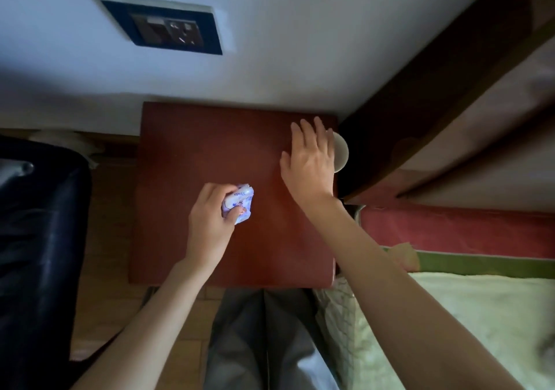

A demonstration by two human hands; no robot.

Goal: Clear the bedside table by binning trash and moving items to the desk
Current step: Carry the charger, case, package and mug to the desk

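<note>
While the left hand (210, 218) curls around a small crumpled tissue packet (238, 206) with blue and purple print, lifted or resting near the middle of the bench (210, 149) slightly toward its near edge, the right hand (310, 156) lies flat with its fingers spread wide, palm down, at the right edge of the same surface. Whether the packet touches the wood or is held just above it cannot be told. Under the right hand's fingers a pale round object (341, 152) juts out past the right edge toward the far right corner; only a curved part of it shows, and it is unclear whether the fingers press on it or merely cover it. This bench is a reddish-brown square top, otherwise bare, with its far edge against a white wall that carries a dark switch and socket plate (166, 27). Beside its left edge stands a black chair (39, 224) on a wooden floor. Along its right edge runs a bed (480, 314) with a pale green cover and a red and green side, under a dark wooden frame. Grey trousers (258, 338) show below the near edge.
</note>
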